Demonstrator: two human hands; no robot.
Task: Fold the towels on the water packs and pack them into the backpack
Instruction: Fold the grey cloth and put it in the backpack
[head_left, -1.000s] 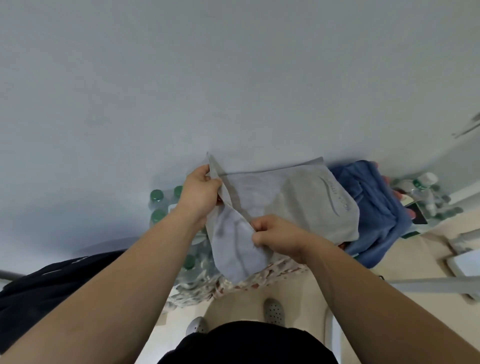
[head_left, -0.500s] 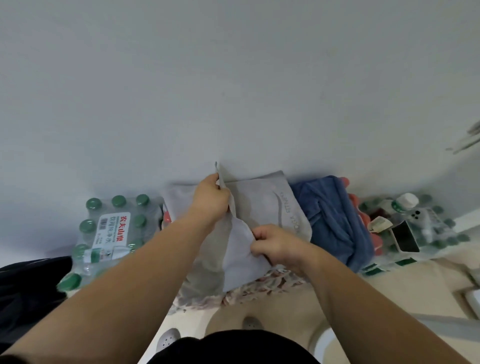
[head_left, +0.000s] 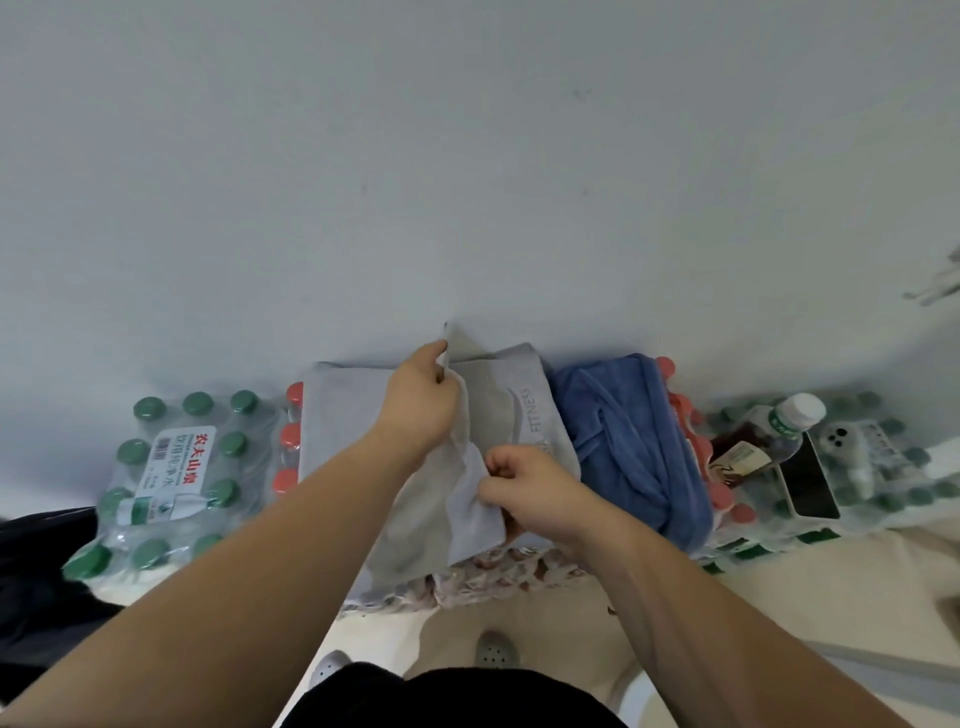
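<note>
grey towel (head_left: 511, 415) 1 | blue towel (head_left: 623, 441) 1 | water packs (head_left: 171, 467) 3 | phone (head_left: 808, 483) 1 | loose bottle (head_left: 779, 426) 1 | shoes (head_left: 496, 649) 2

both forearms are bare and reach forward. the left hand (head_left: 422, 402) is further out, fingers pinched together; the right hand (head_left: 530, 486) is nearer, fingers curled tight.
</note>
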